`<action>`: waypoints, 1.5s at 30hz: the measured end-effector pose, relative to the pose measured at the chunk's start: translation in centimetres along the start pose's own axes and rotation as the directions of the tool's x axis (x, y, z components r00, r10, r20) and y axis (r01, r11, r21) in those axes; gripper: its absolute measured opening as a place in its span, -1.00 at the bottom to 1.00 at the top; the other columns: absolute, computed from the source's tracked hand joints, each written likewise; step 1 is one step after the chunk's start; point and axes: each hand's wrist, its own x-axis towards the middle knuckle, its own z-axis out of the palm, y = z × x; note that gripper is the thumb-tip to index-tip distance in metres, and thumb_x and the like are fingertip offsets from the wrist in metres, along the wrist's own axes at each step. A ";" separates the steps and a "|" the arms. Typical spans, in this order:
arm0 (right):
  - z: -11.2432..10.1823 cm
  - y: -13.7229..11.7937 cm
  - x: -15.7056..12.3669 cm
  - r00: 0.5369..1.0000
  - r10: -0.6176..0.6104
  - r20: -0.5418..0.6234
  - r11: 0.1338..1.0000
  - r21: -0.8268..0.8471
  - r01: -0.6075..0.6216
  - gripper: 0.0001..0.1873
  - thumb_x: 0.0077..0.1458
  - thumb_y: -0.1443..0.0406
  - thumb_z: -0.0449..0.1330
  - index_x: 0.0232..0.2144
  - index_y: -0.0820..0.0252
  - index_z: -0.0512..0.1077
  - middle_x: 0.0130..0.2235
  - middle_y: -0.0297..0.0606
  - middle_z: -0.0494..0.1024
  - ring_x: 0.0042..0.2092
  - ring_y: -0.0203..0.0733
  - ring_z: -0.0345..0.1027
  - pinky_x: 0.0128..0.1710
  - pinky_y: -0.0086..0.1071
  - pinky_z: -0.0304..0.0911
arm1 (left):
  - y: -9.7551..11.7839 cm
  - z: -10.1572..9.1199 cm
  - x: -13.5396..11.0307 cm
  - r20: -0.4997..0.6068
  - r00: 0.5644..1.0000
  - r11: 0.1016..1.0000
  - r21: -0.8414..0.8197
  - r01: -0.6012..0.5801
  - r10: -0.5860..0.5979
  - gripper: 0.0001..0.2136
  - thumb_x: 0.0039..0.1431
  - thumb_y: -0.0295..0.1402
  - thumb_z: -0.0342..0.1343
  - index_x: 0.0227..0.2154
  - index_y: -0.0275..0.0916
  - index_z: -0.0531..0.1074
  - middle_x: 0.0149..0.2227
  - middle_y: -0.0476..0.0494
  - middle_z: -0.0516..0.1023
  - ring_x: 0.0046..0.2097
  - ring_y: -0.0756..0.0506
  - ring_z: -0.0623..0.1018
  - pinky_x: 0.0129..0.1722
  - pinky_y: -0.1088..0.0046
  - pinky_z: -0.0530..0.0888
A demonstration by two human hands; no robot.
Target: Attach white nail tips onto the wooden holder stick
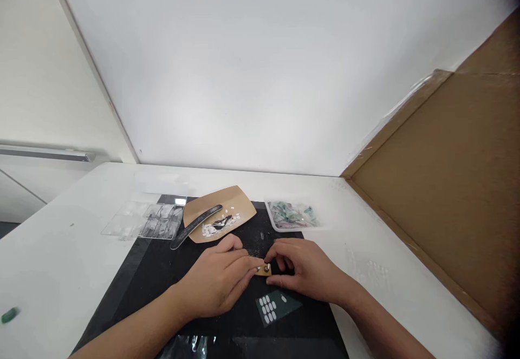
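My left hand (221, 283) and my right hand (303, 269) meet over a black mat (162, 272), fingers curled. Between their fingertips sits a small tan strip (263, 270) with tiny pieces on it; both hands pinch it. Just in front of my hands lies a dark green sheet (278, 306) carrying several small white oval stickers. Beyond my left hand lies a brown paper envelope (219, 215) with small white bits scattered on it, and a long dark nail file (195, 226) rests across its left side.
A clear compartment box (146, 221) sits at the mat's far left corner. A clear bag of green and pale pieces (290, 214) lies at the far right. A cardboard panel (447, 185) leans along the right. A small green object (10, 314) rests at the table's left edge.
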 end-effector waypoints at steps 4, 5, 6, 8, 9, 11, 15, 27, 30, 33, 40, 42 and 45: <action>-0.3 0.3 -0.2 1.000 -0.006 0.023 0.999 0.046 0.005 -0.68 0.08 0.15 0.51 -0.13 0.02 0.58 -0.32 -0.42 0.55 -0.31 -0.25 0.40 -0.30 -0.40 0.18 | 0.2 -0.1 0.1 0.018 1.000 1.000 -0.010 -0.014 0.014 -0.76 0.41 -0.53 0.04 0.07 -0.28 0.43 -0.27 -0.15 0.55 -0.27 -0.14 0.35 -0.09 0.19 0.43; -0.5 0.4 -0.2 0.999 -0.005 0.033 0.998 0.069 0.003 -0.69 0.09 0.18 0.50 -0.13 0.03 0.58 -0.33 -0.42 0.55 -0.32 -0.25 0.40 -0.31 -0.40 0.19 | 0.2 -0.1 0.2 0.020 1.000 1.000 -0.011 -0.016 0.016 -0.77 0.41 -0.53 0.03 0.06 -0.28 0.43 -0.29 -0.14 0.54 -0.28 -0.14 0.35 -0.08 0.19 0.43; -0.7 0.6 -0.3 0.999 -0.004 0.040 0.996 0.095 0.000 -0.69 0.10 0.19 0.49 -0.12 0.04 0.58 -0.34 -0.42 0.55 -0.33 -0.26 0.40 -0.31 -0.41 0.20 | 0.2 -0.1 0.2 0.025 1.000 1.000 -0.013 -0.017 0.018 -0.77 0.41 -0.52 0.03 0.06 -0.28 0.43 -0.30 -0.14 0.53 -0.29 -0.14 0.34 -0.08 0.19 0.42; -1.1 1.0 -0.4 0.999 0.010 0.037 0.988 0.151 -0.015 -0.73 0.14 0.18 0.46 -0.13 0.06 0.57 -0.35 -0.40 0.56 -0.35 -0.25 0.41 -0.32 -0.41 0.22 | 0.3 -0.2 0.3 0.026 0.999 1.000 -0.014 -0.018 0.019 -0.78 0.41 -0.53 0.02 0.04 -0.27 0.44 -0.30 -0.14 0.52 -0.29 -0.14 0.34 -0.09 0.20 0.42; -1.4 1.3 -0.5 0.999 0.026 0.030 0.983 0.182 -0.031 -0.77 0.19 0.15 0.42 -0.16 0.08 0.57 -0.36 -0.39 0.57 -0.36 -0.25 0.42 -0.33 -0.40 0.23 | 0.3 -0.2 0.3 0.022 1.000 1.000 -0.014 -0.018 0.018 -0.79 0.41 -0.53 0.02 0.02 -0.27 0.44 -0.30 -0.14 0.52 -0.28 -0.14 0.34 -0.09 0.20 0.42; -2.0 1.8 -0.7 0.997 0.072 0.018 0.966 0.248 -0.075 -0.77 0.30 0.09 0.31 -0.28 0.12 0.54 -0.40 -0.36 0.59 -0.38 -0.24 0.42 -0.36 -0.39 0.23 | 0.4 -0.4 0.4 0.011 1.000 1.000 -0.019 -0.021 0.021 -0.81 0.40 -0.54 0.03 -0.02 -0.27 0.44 -0.29 -0.14 0.54 -0.28 -0.14 0.35 -0.08 0.21 0.41; -3.2 3.1 -0.8 0.989 0.145 -0.038 0.945 0.302 -0.127 -0.59 0.38 0.00 0.20 -0.41 0.11 0.44 -0.50 -0.39 0.55 -0.44 -0.23 0.38 -0.39 -0.37 0.21 | 0.6 -0.6 0.5 -0.005 1.000 0.999 -0.028 -0.023 0.023 -0.81 0.39 -0.56 0.04 -0.02 -0.28 0.43 -0.28 -0.15 0.54 -0.27 -0.13 0.35 -0.06 0.22 0.41; -4.8 6.5 -1.4 0.780 0.246 -0.575 0.965 0.221 -0.142 -0.71 0.38 0.02 0.19 -0.09 -0.07 0.65 -0.10 -0.32 0.76 0.00 0.02 0.65 0.01 -0.19 0.48 | 0.2 -0.2 0.3 0.000 1.000 0.999 -0.049 -0.002 0.002 -0.79 0.38 -0.58 0.04 -0.01 -0.27 0.41 -0.26 -0.16 0.54 -0.23 -0.15 0.35 -0.09 0.22 0.40; -4.7 6.7 -1.4 0.746 0.239 -0.621 0.967 0.218 -0.128 -0.72 0.39 0.06 0.17 -0.04 -0.12 0.65 0.01 -0.36 0.73 0.11 0.02 0.61 0.13 -0.14 0.48 | 0.3 -0.2 0.2 -0.007 1.000 0.999 -0.042 -0.003 0.003 -0.79 0.37 -0.58 0.04 0.00 -0.26 0.41 -0.25 -0.16 0.55 -0.23 -0.15 0.33 -0.09 0.22 0.39; -4.1 7.1 -1.0 0.765 0.208 -0.610 0.972 0.212 -0.095 -0.69 0.42 0.10 0.12 -0.02 -0.06 0.63 0.12 -0.34 0.69 0.16 0.01 0.59 0.20 -0.11 0.48 | 0.4 -0.3 0.3 -0.015 1.000 0.999 -0.034 0.001 -0.002 -0.78 0.38 -0.57 0.04 0.02 -0.26 0.39 -0.21 -0.17 0.57 -0.18 -0.17 0.34 -0.07 0.21 0.40; -3.2 7.6 1.3 0.832 0.110 -0.544 0.985 -0.056 -0.166 -0.63 0.46 0.13 0.04 0.06 -0.03 0.62 0.06 -0.34 0.72 0.11 -0.02 0.62 0.13 -0.15 0.51 | 0.6 -0.4 0.1 -0.023 0.996 0.993 -0.082 0.086 -0.088 -0.80 0.38 -0.54 0.06 0.00 -0.23 0.31 -0.25 -0.13 0.58 -0.13 -0.18 0.42 -0.15 0.27 0.45; -3.6 7.4 2.2 0.847 0.106 -0.521 0.977 -0.102 -0.185 -0.64 0.45 0.11 0.07 -0.04 -0.01 0.66 0.01 -0.31 0.74 0.05 0.02 0.64 0.06 -0.13 0.50 | 0.6 -0.3 0.0 -0.042 0.995 0.993 -0.082 0.083 -0.086 -0.78 0.38 -0.54 0.06 0.02 -0.23 0.30 -0.25 -0.14 0.58 -0.13 -0.18 0.43 -0.15 0.27 0.47; -4.5 7.1 3.7 0.888 0.086 -0.452 0.970 -0.166 -0.178 -0.67 0.41 0.08 0.13 -0.14 0.00 0.68 -0.06 -0.27 0.75 -0.04 0.01 0.63 -0.03 -0.17 0.43 | 0.5 -0.2 0.1 -0.069 0.995 0.995 -0.076 0.072 -0.077 -0.76 0.38 -0.54 0.05 0.05 -0.23 0.29 -0.26 -0.15 0.58 -0.13 -0.18 0.44 -0.16 0.27 0.48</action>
